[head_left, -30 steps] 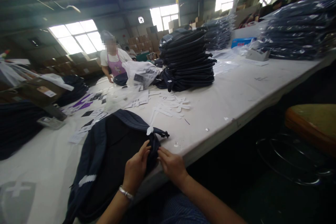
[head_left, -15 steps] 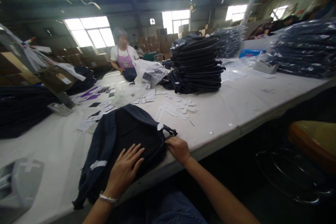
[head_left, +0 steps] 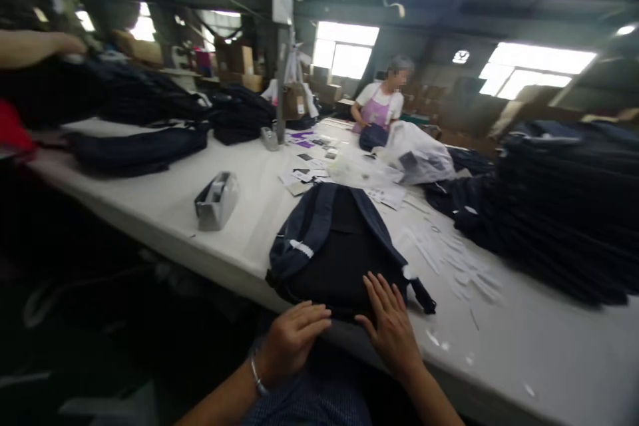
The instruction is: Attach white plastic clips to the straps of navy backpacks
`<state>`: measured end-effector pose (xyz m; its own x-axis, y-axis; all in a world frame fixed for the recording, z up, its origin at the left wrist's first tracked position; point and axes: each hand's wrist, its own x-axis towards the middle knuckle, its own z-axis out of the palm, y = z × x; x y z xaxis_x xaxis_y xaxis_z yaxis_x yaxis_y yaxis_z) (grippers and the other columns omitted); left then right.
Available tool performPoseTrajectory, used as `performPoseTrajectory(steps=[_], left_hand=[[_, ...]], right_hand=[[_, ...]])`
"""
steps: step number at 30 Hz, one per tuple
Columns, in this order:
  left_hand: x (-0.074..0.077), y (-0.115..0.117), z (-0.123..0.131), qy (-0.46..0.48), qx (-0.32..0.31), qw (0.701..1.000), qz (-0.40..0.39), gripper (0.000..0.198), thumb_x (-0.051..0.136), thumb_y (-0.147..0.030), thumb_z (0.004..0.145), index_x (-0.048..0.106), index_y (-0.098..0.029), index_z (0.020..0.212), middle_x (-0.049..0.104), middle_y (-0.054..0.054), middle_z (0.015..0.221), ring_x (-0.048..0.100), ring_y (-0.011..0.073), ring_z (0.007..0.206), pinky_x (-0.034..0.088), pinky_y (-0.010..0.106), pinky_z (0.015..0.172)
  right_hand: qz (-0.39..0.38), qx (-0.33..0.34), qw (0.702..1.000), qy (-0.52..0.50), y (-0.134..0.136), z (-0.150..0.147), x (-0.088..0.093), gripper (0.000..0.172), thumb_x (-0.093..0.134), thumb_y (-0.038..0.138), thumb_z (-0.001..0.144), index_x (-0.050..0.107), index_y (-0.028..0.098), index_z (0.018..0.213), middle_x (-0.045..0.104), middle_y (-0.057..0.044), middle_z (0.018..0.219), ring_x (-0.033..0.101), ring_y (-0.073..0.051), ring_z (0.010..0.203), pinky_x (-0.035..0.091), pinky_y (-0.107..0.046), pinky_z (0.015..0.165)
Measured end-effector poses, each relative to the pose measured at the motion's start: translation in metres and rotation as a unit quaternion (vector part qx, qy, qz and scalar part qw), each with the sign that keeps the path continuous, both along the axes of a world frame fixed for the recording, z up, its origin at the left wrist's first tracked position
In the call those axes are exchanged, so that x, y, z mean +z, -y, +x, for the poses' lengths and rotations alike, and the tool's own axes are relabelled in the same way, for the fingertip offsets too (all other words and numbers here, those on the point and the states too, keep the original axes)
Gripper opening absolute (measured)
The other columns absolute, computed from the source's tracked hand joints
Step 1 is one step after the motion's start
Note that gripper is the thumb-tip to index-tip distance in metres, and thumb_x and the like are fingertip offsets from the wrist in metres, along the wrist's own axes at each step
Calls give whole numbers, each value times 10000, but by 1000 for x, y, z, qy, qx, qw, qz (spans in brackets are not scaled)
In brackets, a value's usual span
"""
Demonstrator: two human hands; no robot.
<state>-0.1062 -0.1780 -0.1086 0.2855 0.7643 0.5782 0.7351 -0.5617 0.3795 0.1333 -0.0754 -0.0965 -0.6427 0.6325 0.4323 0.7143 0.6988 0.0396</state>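
Note:
A dark navy backpack [head_left: 344, 246] lies with its straps facing up at the table's near edge. White wrapping or tape shows on its left strap, and a buckle strap sticks out at its right corner. My right hand [head_left: 391, 319] rests on the lower right part of the backpack, fingers stretched out. At the bag's bottom edge is my left hand [head_left: 297, 336], fingers extended and close together, with nothing seen in it. Whether its fingertips touch the bag is hard to tell.
A tape dispenser [head_left: 217, 201] stands left on the white table [head_left: 244, 226]. Stacked dark bags [head_left: 569, 213] rise at right; more bags [head_left: 140, 146] lie at left. Paper tags, white strips and a plastic bag [head_left: 419, 150] lie behind. A co-worker [head_left: 378, 106] stands across; another person's arm [head_left: 34, 48] enters at left.
The view has swung left. My right hand has gone from pinching the bag's right edge to lying flat on it. My left hand has slid off the bag's middle to its bottom edge.

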Motion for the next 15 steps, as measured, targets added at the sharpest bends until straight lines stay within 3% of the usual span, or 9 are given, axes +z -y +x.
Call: performPoseTrajectory(steps=[3, 6, 9, 12, 15], left_hand=[[-10, 28, -21, 146, 143, 979, -16, 323, 450, -65, 846, 648, -231, 1040, 694, 43, 1089, 628, 151, 1049, 534, 311, 915], [-14, 34, -36, 184, 235, 954, -19, 305, 453, -54, 830, 664, -223, 971, 696, 35, 1069, 630, 156, 1025, 538, 318, 906], [-15, 27, -45, 132, 236, 963, 9, 338, 441, -48, 832, 652, -206, 1043, 681, 49, 1123, 610, 173, 1065, 520, 344, 937], [-12, 17, -48, 77, 206, 975, 28, 383, 446, -56, 825, 616, -187, 1142, 654, 75, 1186, 579, 210, 1127, 488, 396, 979], [-7, 7, -45, 102, 194, 976, 9, 337, 462, -116, 850, 612, -202, 1139, 643, 83, 1191, 564, 219, 1147, 450, 424, 1015]], right_hand=[[13, 74, 996, 44, 1, -22, 12, 716, 511, 510, 871, 241, 211, 1462, 385, -73, 1465, 327, -290, 1361, 251, -496, 1128], [17, 118, 991, 65, 1, -47, 17, 645, 512, 478, 881, 310, 225, 1440, 448, -69, 1423, 438, -281, 1293, 387, -442, 1054], [-2, 112, 993, 37, -9, -55, 19, 508, 480, 416, 914, 412, 243, 1386, 566, -56, 1318, 566, -244, 1172, 490, -378, 957], [-63, 61, 996, -4, -21, -52, 28, 427, 459, 430, 921, 505, 268, 1314, 646, -38, 1210, 653, -212, 1035, 553, -313, 845], [-114, 23, 992, -39, -24, -52, 38, 430, 469, 489, 897, 566, 273, 1256, 675, -33, 1159, 680, -224, 973, 573, -304, 789]])
